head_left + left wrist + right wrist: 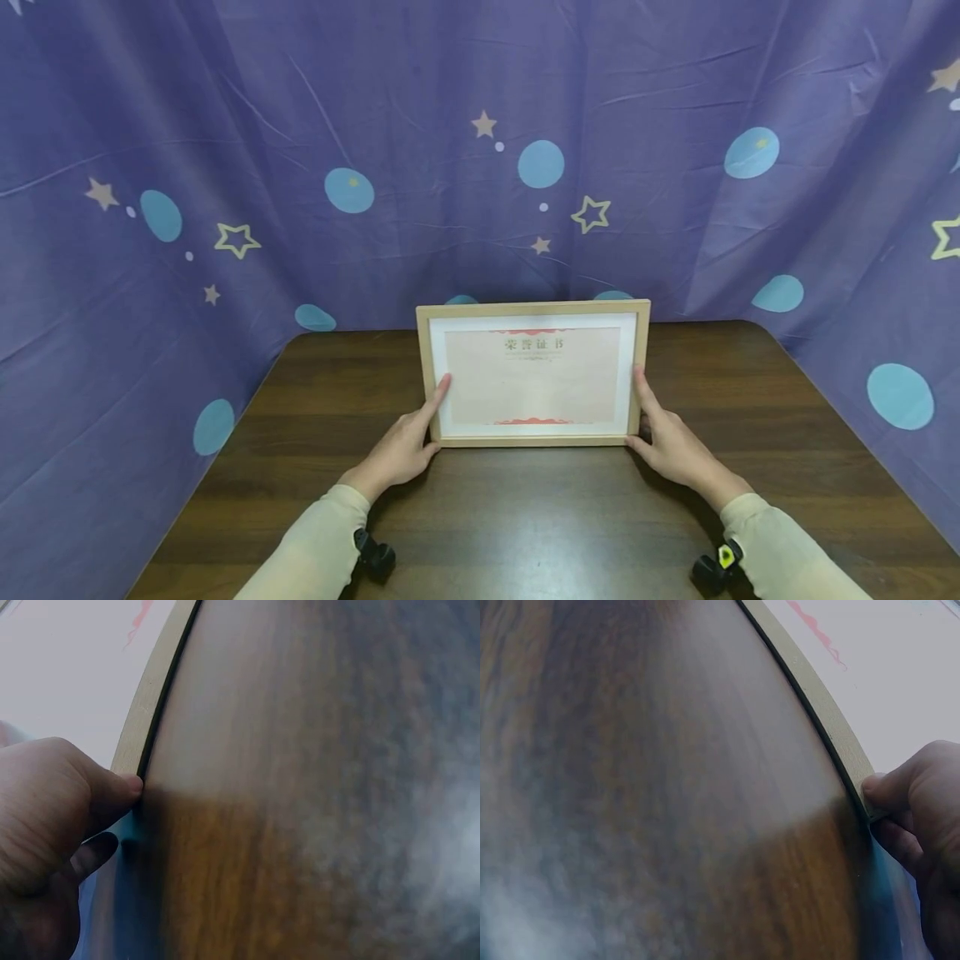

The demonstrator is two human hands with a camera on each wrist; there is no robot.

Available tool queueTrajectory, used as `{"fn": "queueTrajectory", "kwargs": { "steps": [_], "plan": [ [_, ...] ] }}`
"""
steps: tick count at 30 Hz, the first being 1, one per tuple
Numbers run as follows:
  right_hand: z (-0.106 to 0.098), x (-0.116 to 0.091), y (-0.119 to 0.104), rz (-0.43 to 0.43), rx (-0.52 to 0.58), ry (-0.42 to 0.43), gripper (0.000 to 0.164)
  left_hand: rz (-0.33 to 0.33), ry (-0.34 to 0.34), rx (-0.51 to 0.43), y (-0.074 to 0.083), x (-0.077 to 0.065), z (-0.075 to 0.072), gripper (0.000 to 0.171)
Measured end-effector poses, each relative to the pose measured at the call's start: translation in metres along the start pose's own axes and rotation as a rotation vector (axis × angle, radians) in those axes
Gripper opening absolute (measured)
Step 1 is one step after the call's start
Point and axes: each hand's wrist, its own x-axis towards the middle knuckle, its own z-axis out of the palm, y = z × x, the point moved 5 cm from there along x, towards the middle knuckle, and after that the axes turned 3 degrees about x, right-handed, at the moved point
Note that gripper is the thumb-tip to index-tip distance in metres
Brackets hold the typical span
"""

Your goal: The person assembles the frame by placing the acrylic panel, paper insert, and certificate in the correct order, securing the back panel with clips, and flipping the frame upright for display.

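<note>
A light-wood picture frame (532, 441) with a white mat and a cream certificate (534, 383) stands propped up at the middle of the table, its face turned toward me. My left hand (401, 446) grips its lower left side, the thumb at the bottom corner and the index finger over the front edge. On the opposite side my right hand (678, 450) holds the lower right corner, thumb in front and index finger along the side. Both wrist views show a thumb pressed at a frame corner with other fingers partly hidden behind it.
The dark wooden table (525, 517) reflects light near its front. Behind it and at both sides hangs a purple curtain (450, 100) with stars and blue dots, close to the table's back edge. A small black device sits on each wrist.
</note>
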Motion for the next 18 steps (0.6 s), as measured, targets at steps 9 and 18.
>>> {"fn": "queueTrajectory", "kwargs": {
  "steps": [9, 18],
  "plan": [
    [0.0028, -0.0001, 0.0035, -0.015, -0.003, -0.019, 0.120, -0.019, -0.022, -0.018, -0.0020, 0.0000, 0.0030, 0.117],
    [0.0018, -0.0007, 0.0019, -0.024, -0.041, -0.002, 0.119, -0.011, -0.016, 0.006, 0.0002, -0.0011, 0.0004, 0.117]
  ]
}}
